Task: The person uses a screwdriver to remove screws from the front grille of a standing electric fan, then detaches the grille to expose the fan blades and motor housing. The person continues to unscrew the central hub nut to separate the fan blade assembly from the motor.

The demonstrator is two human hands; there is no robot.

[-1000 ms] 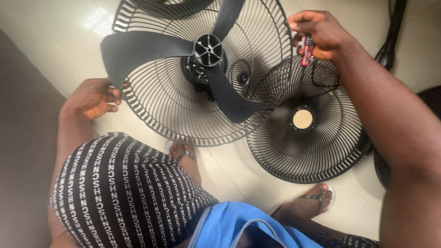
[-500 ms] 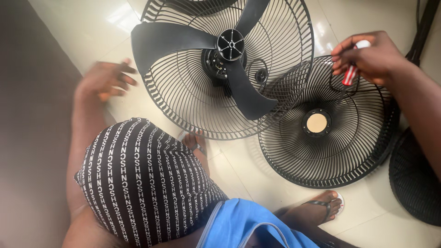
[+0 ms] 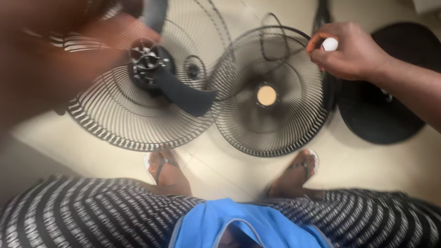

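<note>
The rear grille (image 3: 138,124) with the black blade (image 3: 181,94) in it lies on the floor (image 3: 367,165), its rim meeting the loose front grille (image 3: 271,124) to the right. Bare floor is near the feet. The right hand (image 3: 351,50), closed around a white-tipped tool (image 3: 329,44), is at the front grille's far right edge. The left hand (image 3: 69,50) is a blur; I cannot tell its state.

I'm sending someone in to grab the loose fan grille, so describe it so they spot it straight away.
On the pale tiled floor, two round black wire guards lie side by side. Take the grille nearer the round black base: it has a tan centre disc and no blades.
</note>
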